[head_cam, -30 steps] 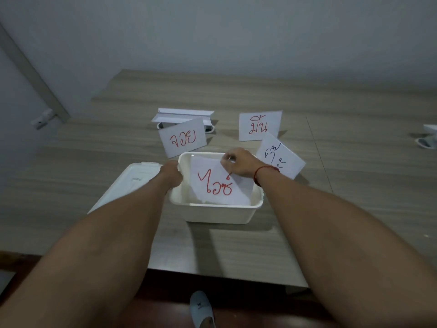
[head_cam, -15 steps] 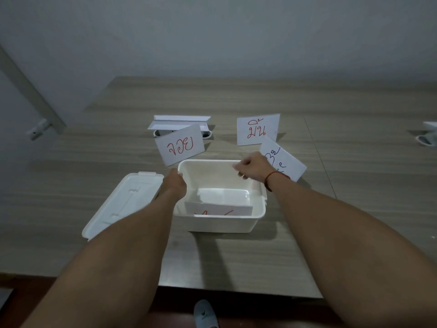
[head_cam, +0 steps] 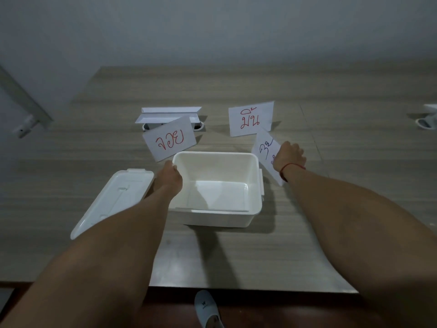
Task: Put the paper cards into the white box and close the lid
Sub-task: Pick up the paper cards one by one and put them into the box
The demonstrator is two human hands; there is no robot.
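From the head camera, the left hand [head_cam: 170,176] grips the left rim of the open white plastic box [head_cam: 256,185]. The right hand [head_cam: 289,157] closes on the blue-lettered paper card [head_cam: 264,151] just right of it; fingers hidden. Best lifted by its edge and dropped flat.

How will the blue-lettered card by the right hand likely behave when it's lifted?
The blue-lettered card is thin paper, so probably light and prone to flex. It stands tilted beside the white box, so the right hand may tip it.
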